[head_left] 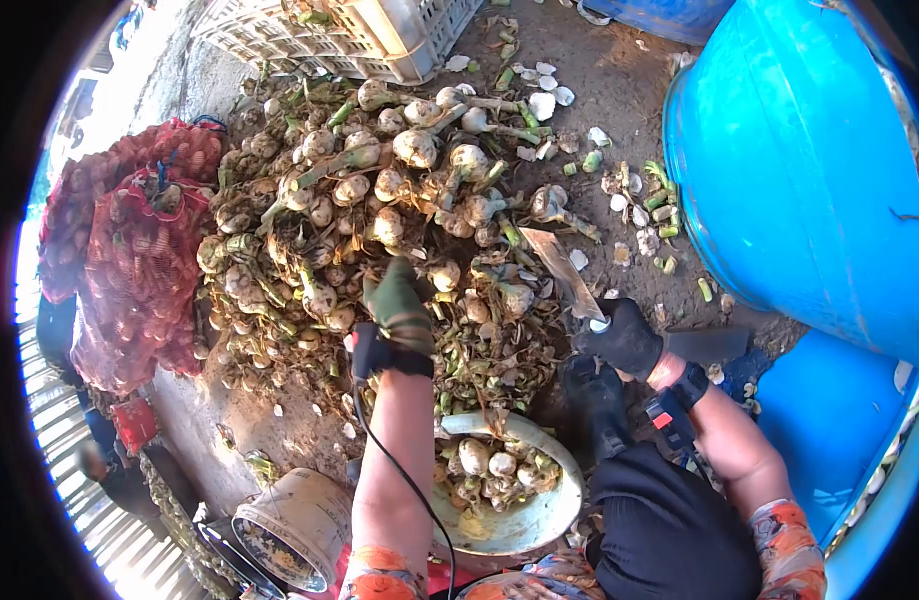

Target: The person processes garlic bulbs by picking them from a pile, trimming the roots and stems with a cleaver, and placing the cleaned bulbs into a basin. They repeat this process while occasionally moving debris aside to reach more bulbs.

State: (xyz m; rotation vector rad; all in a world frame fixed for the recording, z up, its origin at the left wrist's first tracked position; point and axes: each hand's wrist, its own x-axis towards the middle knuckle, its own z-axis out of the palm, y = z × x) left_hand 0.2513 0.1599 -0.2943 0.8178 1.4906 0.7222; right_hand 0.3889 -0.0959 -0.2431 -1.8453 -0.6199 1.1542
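Observation:
My left hand (399, 303), in a green glove, reaches over the near part of a large heap of garlic bulbs (415, 148) with dirty roots and stems. Its fingers point into the heap, and no bulb shows in its grasp. My right hand (621, 338), in a black glove, is wrapped round the handle of a cleaver-like knife (564, 272). The broad, dirt-smeared blade slants up and left beside the heap's right edge. Below my hands, a pale green basin (569, 492) holds several trimmed garlic bulbs (474, 457).
Red mesh sacks (139, 270) of garlic stand at the left. A dirty white bucket (299, 525) leans at lower left. A plastic crate (379, 40) is behind the heap. A large blue tub (789, 170) stands at right, with cut stems (664, 212) on the floor beside it.

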